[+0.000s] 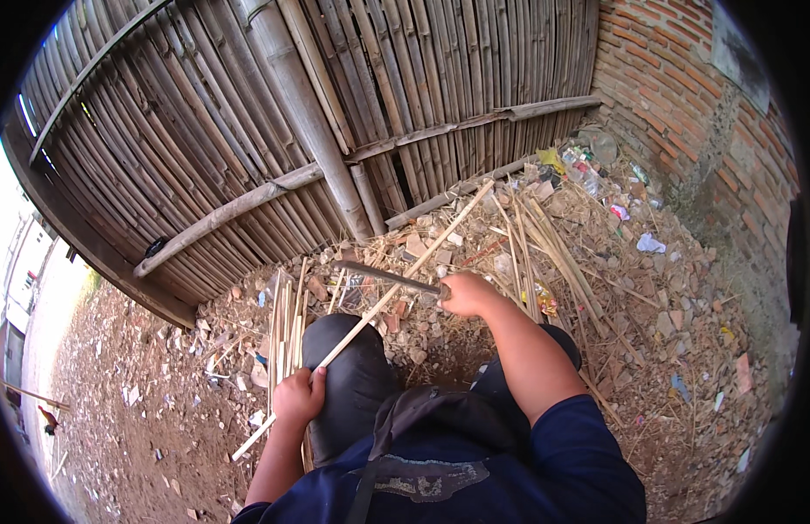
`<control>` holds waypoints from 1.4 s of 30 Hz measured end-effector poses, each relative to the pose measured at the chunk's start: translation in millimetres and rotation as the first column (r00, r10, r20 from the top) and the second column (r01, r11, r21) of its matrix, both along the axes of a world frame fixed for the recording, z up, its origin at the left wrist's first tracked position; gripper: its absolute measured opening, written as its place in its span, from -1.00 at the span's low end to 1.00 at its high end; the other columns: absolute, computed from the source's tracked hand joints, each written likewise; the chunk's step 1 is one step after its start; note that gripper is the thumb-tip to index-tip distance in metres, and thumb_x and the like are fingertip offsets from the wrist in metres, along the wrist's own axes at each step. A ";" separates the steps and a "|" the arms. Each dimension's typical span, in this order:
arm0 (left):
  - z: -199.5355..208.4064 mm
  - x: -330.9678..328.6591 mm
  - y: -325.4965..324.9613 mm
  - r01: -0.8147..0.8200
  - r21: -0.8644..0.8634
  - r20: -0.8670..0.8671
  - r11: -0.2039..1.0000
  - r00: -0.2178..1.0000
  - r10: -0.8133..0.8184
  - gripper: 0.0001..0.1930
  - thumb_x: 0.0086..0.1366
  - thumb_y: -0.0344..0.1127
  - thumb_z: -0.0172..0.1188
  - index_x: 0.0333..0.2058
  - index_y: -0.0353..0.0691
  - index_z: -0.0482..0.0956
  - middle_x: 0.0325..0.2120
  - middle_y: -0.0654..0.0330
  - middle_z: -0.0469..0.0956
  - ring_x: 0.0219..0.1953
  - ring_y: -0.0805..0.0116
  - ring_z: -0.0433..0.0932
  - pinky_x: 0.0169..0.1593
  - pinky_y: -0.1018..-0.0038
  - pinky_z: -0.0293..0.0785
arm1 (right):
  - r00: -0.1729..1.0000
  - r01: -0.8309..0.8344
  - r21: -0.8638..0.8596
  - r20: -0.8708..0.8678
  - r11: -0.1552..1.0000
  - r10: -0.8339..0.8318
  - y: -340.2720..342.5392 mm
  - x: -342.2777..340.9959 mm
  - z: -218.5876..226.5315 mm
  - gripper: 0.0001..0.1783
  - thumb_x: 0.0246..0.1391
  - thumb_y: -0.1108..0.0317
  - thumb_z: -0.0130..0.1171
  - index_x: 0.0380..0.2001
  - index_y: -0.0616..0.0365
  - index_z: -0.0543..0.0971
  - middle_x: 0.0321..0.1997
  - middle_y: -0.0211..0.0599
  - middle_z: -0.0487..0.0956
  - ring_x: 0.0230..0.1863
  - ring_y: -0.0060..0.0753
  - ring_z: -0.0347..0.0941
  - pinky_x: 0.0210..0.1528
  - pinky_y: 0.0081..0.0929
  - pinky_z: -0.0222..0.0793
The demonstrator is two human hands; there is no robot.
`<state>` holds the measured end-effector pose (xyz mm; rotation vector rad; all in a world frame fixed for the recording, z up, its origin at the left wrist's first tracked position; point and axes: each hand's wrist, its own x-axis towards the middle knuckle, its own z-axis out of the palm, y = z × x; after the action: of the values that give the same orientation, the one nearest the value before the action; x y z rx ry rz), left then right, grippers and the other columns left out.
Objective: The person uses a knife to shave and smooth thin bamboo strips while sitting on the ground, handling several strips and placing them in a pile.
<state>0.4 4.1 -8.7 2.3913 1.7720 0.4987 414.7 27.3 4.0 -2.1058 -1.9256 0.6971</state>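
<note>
Closest to the camera is the person's navy-blue cloth shirt (571, 463), with black-trousered knees (348, 354) bent beyond it. Across the left knee slants a long, pale, narrow bamboo strip (361, 323); its lower end passes beyond the left hand (298, 395), which is closed around it, and its upper end points toward the wall. Well apart from that hand, the right hand (464, 294) is clamped on the handle end of a dark, slender metal blade (370, 272), which crosses the strip; whether the two touch cannot be told.

Work looks partway along, as a judgement: one strip is in hand, while an upright-lying bundle of pale strips (287, 323) sits beside the left knee and a looser spread of yellowish bamboo strips (558, 249) lies to the right. Which of these are finished and which are waiting does not show.

Ahead, a weathered grey-brown bamboo wall (204, 131) meets an orange-brown brick wall (658, 52), probably limiting the strip's forward swing. Broken brick, a yellow plastic wrapper (551, 160) and a crumpled white scrap (651, 243) clutter the brown earth ground (160, 472).
</note>
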 end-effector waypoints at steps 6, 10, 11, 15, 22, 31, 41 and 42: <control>-0.3 0.7 0.1 0.001 0.024 -0.005 1.000 1.000 -0.001 -0.50 0.37 0.10 0.13 -0.60 -0.19 0.48 -0.68 -0.09 0.55 -0.57 -0.21 0.58 -0.44 -0.05 0.49 | 0.992 0.128 -0.035 -0.002 0.991 -0.128 -0.1 14.9 -2.3 -0.39 0.06 0.05 0.35 0.12 0.17 0.57 0.07 0.07 0.62 0.12 0.07 0.55 0.18 -0.13 0.45; -0.7 -0.9 -0.2 -0.002 0.021 -0.002 1.000 1.000 0.002 -0.50 0.37 0.10 0.13 -0.60 -0.19 0.48 -0.68 -0.08 0.55 -0.57 -0.20 0.58 -0.43 -0.05 0.49 | 0.990 0.132 -0.045 -0.037 0.990 -0.134 3.8 11.5 -6.8 -0.36 0.06 0.05 0.36 0.13 0.22 0.56 0.09 0.11 0.61 0.13 0.10 0.54 0.19 -0.14 0.45; -0.8 -1.6 -0.5 -0.003 0.020 0.002 1.000 1.000 0.002 -0.50 0.37 0.10 0.13 -0.60 -0.19 0.48 -0.67 -0.08 0.55 -0.57 -0.20 0.58 -0.43 -0.05 0.49 | 0.989 0.138 -0.047 -0.050 0.989 -0.140 4.2 10.6 -7.3 -0.35 0.06 0.04 0.37 0.13 0.23 0.56 0.08 0.11 0.61 0.12 0.10 0.54 0.19 -0.14 0.45; 2.0 0.5 -1.2 -0.014 0.015 -0.020 1.000 1.000 0.014 -0.49 0.37 0.10 0.13 -0.60 -0.19 0.48 -0.65 -0.09 0.56 -0.55 -0.21 0.59 -0.43 -0.05 0.49 | 0.991 0.126 -0.014 -0.044 0.992 -0.127 1.6 9.8 -4.5 -0.38 0.07 0.05 0.36 0.09 0.27 0.57 0.06 0.13 0.62 0.11 0.10 0.55 0.18 -0.14 0.45; 4.5 3.7 -3.0 -0.015 0.011 -0.019 1.000 1.000 0.016 -0.49 0.38 0.09 0.13 -0.60 -0.21 0.47 -0.65 -0.11 0.56 -0.54 -0.22 0.59 -0.42 -0.04 0.49 | 0.989 0.107 -0.054 -0.096 0.993 -0.111 3.4 13.0 -6.4 -0.44 0.08 0.07 0.35 0.02 0.28 0.60 0.01 0.14 0.63 0.08 0.10 0.57 0.15 -0.14 0.47; 1.6 2.6 -2.3 -0.010 0.019 -0.013 1.000 1.000 0.010 -0.50 0.38 0.09 0.13 -0.59 -0.20 0.47 -0.65 -0.09 0.56 -0.55 -0.19 0.59 -0.42 -0.03 0.49 | 0.988 0.114 0.006 -0.108 0.993 -0.113 1.8 13.0 -10.2 -0.50 0.05 0.09 0.37 -0.06 0.24 0.62 -0.10 0.12 0.65 -0.01 0.11 0.58 0.07 -0.13 0.48; 2.2 3.3 -1.3 -0.007 0.004 -0.023 1.000 1.000 0.007 -0.50 0.39 0.09 0.10 -0.57 -0.19 0.48 -0.64 -0.09 0.57 -0.52 -0.20 0.61 -0.40 -0.04 0.50 | 0.987 0.117 -0.009 -0.106 0.993 -0.117 3.6 14.3 -13.4 -0.45 0.05 0.06 0.38 -0.02 0.25 0.60 -0.02 0.14 0.63 0.06 0.14 0.56 0.12 -0.11 0.47; 2.8 3.9 -1.7 -0.008 0.002 -0.024 1.000 1.000 0.008 -0.50 0.39 0.09 0.10 -0.57 -0.20 0.48 -0.64 -0.10 0.57 -0.52 -0.21 0.60 -0.40 -0.04 0.50 | 0.986 0.118 -0.012 -0.115 0.993 -0.119 3.3 14.0 -13.2 -0.44 0.05 0.06 0.38 -0.01 0.25 0.60 -0.02 0.14 0.63 0.06 0.14 0.56 0.12 -0.11 0.47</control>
<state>4.3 2.4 -5.9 2.4023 1.7927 0.4751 428.7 30.5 -9.2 -2.1127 -1.7254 0.7811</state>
